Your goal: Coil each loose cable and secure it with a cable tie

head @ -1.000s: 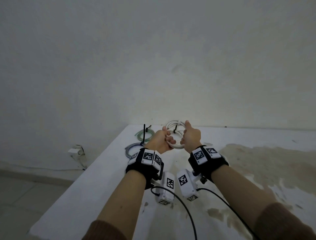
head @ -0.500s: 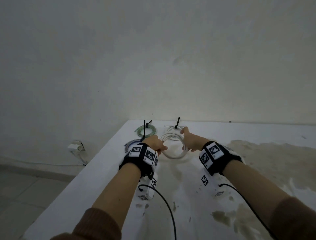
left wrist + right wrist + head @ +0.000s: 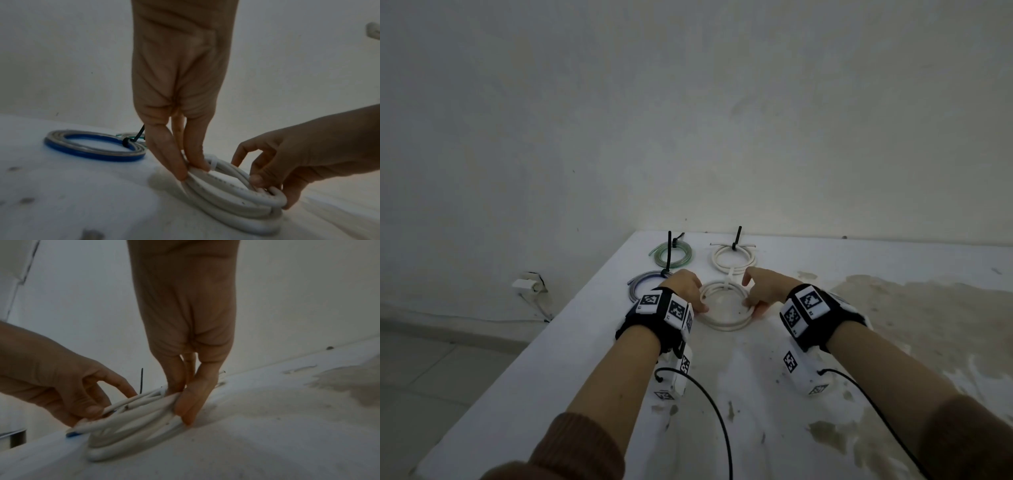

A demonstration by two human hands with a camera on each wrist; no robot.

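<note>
The white coil (image 3: 726, 310) sits flat on the surface (image 3: 756, 394), pinched on both sides. Left hand (image 3: 685, 286) has its fingers (image 3: 174, 164) closed round the left edge of the bundle, right hand (image 3: 762, 291) has thumb and fingers clamped on the right edge. A white tie (image 3: 212, 162) already wraps the loops just beyond the left fingers, so this one looks done and is basically being set down in its spot.

Just past the fingers, further from the person, lies another white coil (image 3: 734, 258) with a black tie (image 3: 737, 237) sticking up. Off to the left of the left hand are a blue coil (image 3: 92, 147) and, beyond it, a green coil (image 3: 672, 254), both cinched with black ties. That makes 4 bundles, all tied by the look of it.

Next move is probably just letting go with both hands without dragging the loops out of shape. No loose cable shows anywhere in these views, so the job may be close to wrapped up, though whatever lies outside the views can't be ruled out.
</note>
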